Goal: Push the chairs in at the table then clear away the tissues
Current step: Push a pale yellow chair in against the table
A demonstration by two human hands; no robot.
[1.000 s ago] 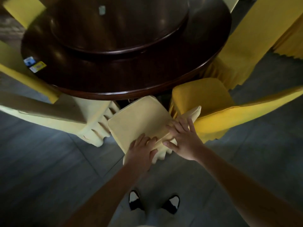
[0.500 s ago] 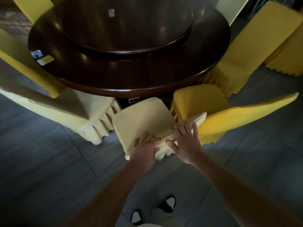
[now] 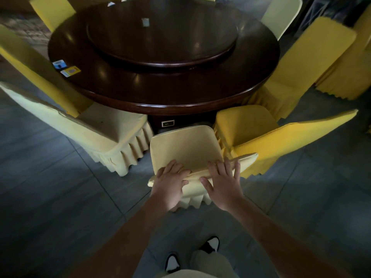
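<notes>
A pale yellow covered chair (image 3: pixel 184 145) stands straight ahead of me, its seat front just short of the round dark wooden table (image 3: pixel 160 93). My left hand (image 3: pixel 170 185) and my right hand (image 3: pixel 222 183) both lie over the top edge of its backrest, fingers curled onto the cloth. Two small tissue packets, one blue (image 3: pixel 59 64) and one yellow (image 3: pixel 70 71), lie on the table's left rim. A small white item (image 3: pixel 145 22) sits on the raised turntable (image 3: pixel 162 37), and white scraps (image 3: pixel 111 4) show at the far rim.
A pale chair (image 3: pixel 112 125) stands angled at the left. A bright yellow chair (image 3: pixel 253 127) crowds the right side of the one I hold. More yellow chairs (image 3: pixel 301 57) ring the table. Grey tiled floor (image 3: pixel 60 197) surrounds me; my shoes (image 3: pixel 172 262) are below.
The chair has slid toward the table and turned squarer to it, with both hands staying on its backrest. I have stepped forward, so more of the table's far side shows.
</notes>
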